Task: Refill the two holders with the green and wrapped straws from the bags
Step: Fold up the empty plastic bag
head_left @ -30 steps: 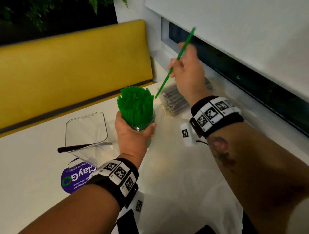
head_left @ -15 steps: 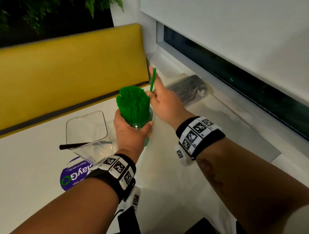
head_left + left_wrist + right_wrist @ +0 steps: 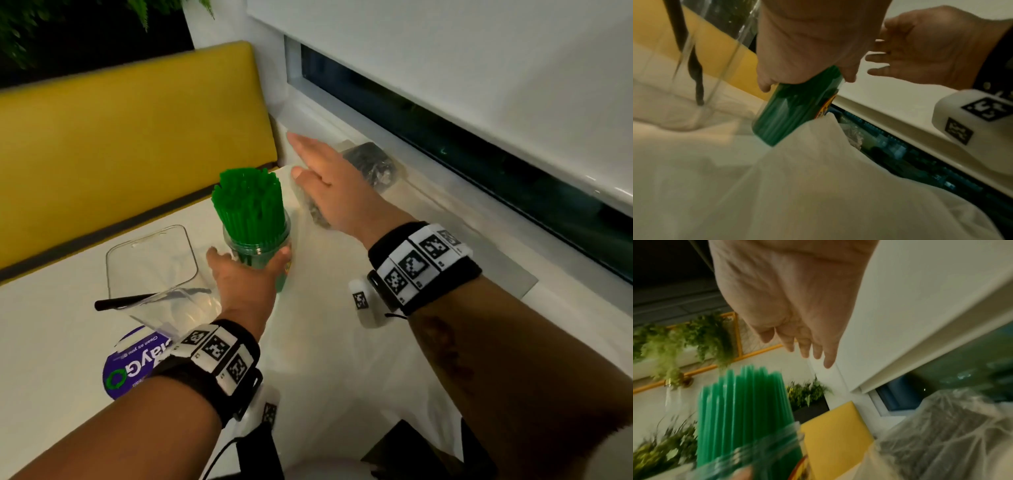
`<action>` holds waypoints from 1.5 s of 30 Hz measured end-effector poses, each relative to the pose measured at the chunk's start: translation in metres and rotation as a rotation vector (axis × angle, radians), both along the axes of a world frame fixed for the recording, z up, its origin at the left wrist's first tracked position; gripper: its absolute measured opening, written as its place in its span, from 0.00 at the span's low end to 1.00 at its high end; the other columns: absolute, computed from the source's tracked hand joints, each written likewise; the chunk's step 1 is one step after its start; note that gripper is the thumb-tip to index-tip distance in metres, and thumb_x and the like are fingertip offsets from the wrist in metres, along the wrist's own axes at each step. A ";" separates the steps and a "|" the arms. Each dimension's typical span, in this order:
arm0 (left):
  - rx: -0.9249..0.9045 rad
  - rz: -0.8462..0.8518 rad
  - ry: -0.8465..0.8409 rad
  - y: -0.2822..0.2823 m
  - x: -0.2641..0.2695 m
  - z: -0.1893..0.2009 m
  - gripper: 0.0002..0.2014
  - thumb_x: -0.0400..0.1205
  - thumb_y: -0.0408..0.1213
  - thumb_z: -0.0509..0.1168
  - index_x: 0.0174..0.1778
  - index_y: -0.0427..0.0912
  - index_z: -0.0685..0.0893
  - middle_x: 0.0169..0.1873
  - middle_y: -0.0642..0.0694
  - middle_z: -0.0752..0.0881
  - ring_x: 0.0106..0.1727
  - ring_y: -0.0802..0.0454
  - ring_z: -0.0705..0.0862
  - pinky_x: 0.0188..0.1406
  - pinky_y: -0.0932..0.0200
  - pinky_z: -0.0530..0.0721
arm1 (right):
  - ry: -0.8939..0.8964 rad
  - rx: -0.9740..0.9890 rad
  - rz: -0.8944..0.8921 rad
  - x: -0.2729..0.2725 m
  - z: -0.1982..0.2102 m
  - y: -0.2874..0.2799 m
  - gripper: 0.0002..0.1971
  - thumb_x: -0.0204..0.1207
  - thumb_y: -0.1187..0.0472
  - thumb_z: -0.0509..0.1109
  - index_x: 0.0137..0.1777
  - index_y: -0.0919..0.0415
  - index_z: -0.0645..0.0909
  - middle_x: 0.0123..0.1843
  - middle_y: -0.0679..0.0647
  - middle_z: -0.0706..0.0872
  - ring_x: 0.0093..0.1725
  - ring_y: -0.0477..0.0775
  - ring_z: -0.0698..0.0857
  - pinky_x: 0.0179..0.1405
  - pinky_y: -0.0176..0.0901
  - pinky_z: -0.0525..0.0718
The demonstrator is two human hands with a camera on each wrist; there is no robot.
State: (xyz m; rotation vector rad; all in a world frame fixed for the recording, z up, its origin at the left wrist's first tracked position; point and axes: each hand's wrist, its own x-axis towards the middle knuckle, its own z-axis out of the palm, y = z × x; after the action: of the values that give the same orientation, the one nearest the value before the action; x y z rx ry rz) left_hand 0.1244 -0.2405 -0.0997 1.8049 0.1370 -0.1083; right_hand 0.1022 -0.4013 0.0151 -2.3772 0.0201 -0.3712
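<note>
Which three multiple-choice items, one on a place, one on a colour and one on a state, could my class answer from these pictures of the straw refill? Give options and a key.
1. Where does the empty clear holder stand?
A. left of the jar of green straws
B. on the window sill
C. on the yellow bench

2. What colour are the straws in the jar?
A. red
B. green
C. white

3. How is the right hand?
A. gripping the jar
B. pinching one straw
C. open, fingers straight, holding nothing

Key: 1 A, it stands on the table beside the jar; 2 B, the bundle is green; 3 C, its fingers are spread, while the left hand grips the jar.
</note>
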 end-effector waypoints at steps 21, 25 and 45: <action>0.815 -0.796 0.058 0.010 -0.022 -0.032 0.22 0.81 0.59 0.62 0.51 0.40 0.76 0.46 0.42 0.81 0.46 0.44 0.78 0.46 0.57 0.72 | 0.640 -0.637 0.038 -0.172 -0.134 0.003 0.23 0.78 0.67 0.63 0.73 0.58 0.69 0.70 0.61 0.70 0.64 0.63 0.74 0.62 0.58 0.78; 0.891 -0.858 0.103 0.013 -0.014 -0.038 0.34 0.70 0.65 0.71 0.56 0.38 0.78 0.43 0.46 0.82 0.40 0.50 0.79 0.35 0.58 0.73 | 0.676 -0.555 -0.131 -0.171 -0.131 -0.024 0.16 0.82 0.68 0.59 0.68 0.58 0.74 0.60 0.57 0.77 0.53 0.60 0.83 0.52 0.52 0.85; 0.921 -1.377 -0.842 0.005 -0.045 -0.032 0.44 0.70 0.34 0.71 0.80 0.61 0.60 0.80 0.54 0.26 0.80 0.51 0.23 0.80 0.42 0.30 | 1.247 -0.379 -0.111 -0.133 -0.072 -0.112 0.07 0.80 0.70 0.65 0.41 0.64 0.83 0.37 0.56 0.83 0.34 0.53 0.80 0.32 0.34 0.79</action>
State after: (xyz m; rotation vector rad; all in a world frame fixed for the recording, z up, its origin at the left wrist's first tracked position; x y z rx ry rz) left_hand 0.0798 -0.2351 -0.1314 2.3314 -1.9309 -0.2613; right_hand -0.0304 -0.5136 -0.0564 -2.5799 0.6963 1.1758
